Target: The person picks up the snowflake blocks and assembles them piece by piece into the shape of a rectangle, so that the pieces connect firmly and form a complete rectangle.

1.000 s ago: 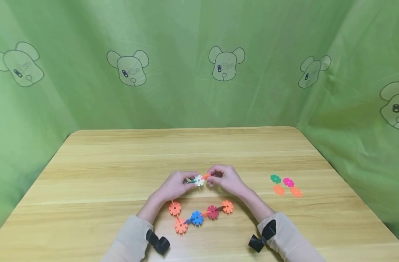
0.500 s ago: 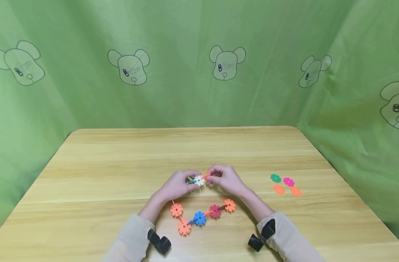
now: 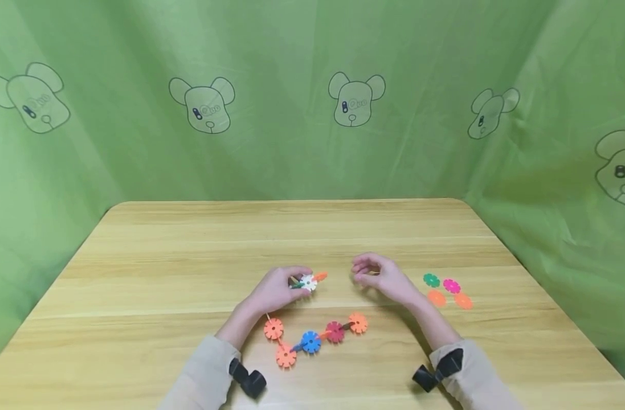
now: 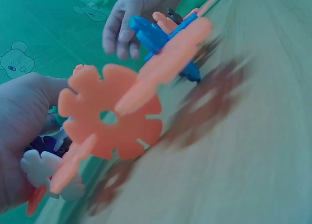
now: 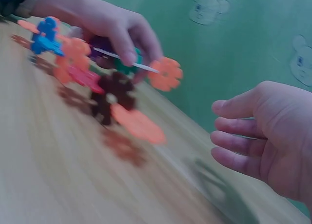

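Note:
My left hand (image 3: 278, 289) pinches the end of a chain of slotted snowflake discs, near a white disc (image 3: 308, 283) and a green disc (image 5: 130, 64). An orange disc (image 5: 168, 74) sticks out from the white one. The chain curves back under the left wrist through orange discs (image 3: 286, 356), a blue disc (image 3: 310, 341) and a crimson disc (image 3: 335, 331), ending at another orange disc (image 3: 358, 323). A purple disc (image 5: 99, 44) is partly hidden by the left hand. Apart from the chain, my right hand (image 3: 386, 279) holds nothing, its fingers loosely bent.
Loose discs lie at the right of the wooden table (image 3: 189, 239): a green disc (image 3: 432, 280), a pink disc (image 3: 452, 286) and two orange discs, one nearer (image 3: 463, 301). A green curtain (image 3: 291, 165) with printed bear heads surrounds the table.
My right hand has let go of the orange disc beside the white one and moved right. The left hand stays nearly in place with the chain; the chain's lower part shifted slightly.

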Motion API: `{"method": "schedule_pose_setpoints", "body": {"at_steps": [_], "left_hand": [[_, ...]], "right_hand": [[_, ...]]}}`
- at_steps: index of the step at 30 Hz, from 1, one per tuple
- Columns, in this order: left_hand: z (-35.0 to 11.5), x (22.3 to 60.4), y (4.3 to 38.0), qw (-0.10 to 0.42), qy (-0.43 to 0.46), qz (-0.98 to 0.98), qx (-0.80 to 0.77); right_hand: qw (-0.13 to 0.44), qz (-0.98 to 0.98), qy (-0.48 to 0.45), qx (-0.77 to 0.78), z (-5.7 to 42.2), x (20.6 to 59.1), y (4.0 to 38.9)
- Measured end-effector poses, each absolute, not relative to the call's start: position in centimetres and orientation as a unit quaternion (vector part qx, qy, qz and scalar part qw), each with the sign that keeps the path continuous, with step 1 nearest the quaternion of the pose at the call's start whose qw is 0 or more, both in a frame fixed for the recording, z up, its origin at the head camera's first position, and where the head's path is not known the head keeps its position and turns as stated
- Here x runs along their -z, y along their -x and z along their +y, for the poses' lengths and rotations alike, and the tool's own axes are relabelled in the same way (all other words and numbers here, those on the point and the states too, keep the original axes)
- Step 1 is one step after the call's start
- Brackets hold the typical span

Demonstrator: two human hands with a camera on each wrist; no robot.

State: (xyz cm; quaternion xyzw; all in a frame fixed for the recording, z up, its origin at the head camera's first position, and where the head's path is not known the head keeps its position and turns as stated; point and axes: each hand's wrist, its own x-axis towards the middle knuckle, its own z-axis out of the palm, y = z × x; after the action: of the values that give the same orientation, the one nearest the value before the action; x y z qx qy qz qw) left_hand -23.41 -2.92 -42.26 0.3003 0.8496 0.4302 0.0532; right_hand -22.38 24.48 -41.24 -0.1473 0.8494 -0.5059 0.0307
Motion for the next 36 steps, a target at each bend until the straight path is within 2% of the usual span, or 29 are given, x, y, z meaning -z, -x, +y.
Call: {"method": "schedule_pose_setpoints", "body": {"at_steps": [7, 15, 24, 36], "left_hand": [[-3.0, 42.2, 23.4, 0.057, -0.288, 0.848, -0.441], [-3.1, 42.2, 23.5, 0.049, -0.288, 0.85, -0.438], [-3.0, 42.2, 23.4, 0.047, -0.297, 0.85, -0.432], [-3.1, 42.2, 23.5, 0.039, -0.299, 0.857, -0.418]], "right_hand": [[-0.008, 0.86, 0.103, 0.5, 28.5, 40.4, 21.3], [-0.059, 0.901, 0.052, 0.427, 33.5, 40.4, 21.0], [-0.015, 0.904, -0.01, 0.428, 37.5, 40.8, 20.6], [0.013, 0.952, -0.015, 0.306, 38.0, 40.9, 20.4]]}}
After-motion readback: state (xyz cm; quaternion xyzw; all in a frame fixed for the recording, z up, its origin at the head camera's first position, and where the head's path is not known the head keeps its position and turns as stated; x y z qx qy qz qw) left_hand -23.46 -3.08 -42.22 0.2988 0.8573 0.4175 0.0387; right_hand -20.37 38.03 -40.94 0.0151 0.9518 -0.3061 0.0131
